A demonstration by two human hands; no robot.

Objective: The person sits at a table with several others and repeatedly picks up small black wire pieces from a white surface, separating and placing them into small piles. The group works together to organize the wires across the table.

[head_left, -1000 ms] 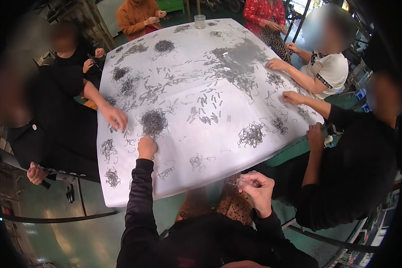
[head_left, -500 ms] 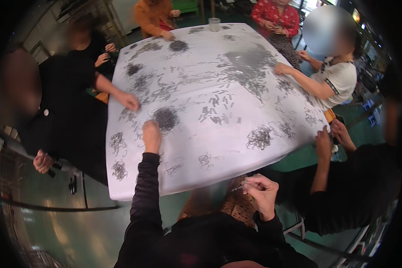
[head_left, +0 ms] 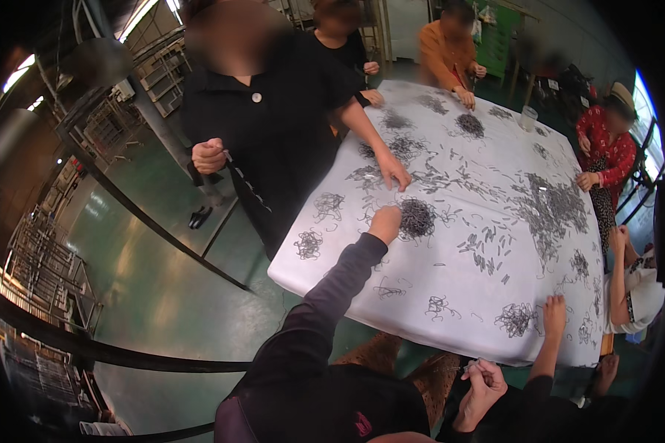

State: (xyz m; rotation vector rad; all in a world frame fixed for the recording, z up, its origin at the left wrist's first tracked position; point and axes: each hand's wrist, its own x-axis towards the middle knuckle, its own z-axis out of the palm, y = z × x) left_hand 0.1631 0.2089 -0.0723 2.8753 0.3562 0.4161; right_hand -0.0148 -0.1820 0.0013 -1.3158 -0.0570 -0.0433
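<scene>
My left hand [head_left: 386, 222] reaches far out over the white-covered table [head_left: 451, 284]. It rests at the left edge of a dense pile of small dark wire pieces [head_left: 419, 218]. Its fingers curl downward, and the back of the hand hides whether they hold anything. My right hand [head_left: 485, 382] stays close to my body below the table's near edge. Its fingers are pinched on a small thin metal piece [head_left: 468, 365]. Several smaller wire heaps and loose pieces are scattered across the cloth.
A person in black [head_left: 273, 111] stands at the table's left with a hand [head_left: 395, 174] just beyond my pile. Another person's hand [head_left: 553, 316] works a heap at the near right. More people sit along the far and right sides. A clear cup [head_left: 527, 118] stands at the far end.
The view has swung, so the table now lies to the right and the green floor fills the left. My left hand stays at the same pile. My right hand stays by my body.
</scene>
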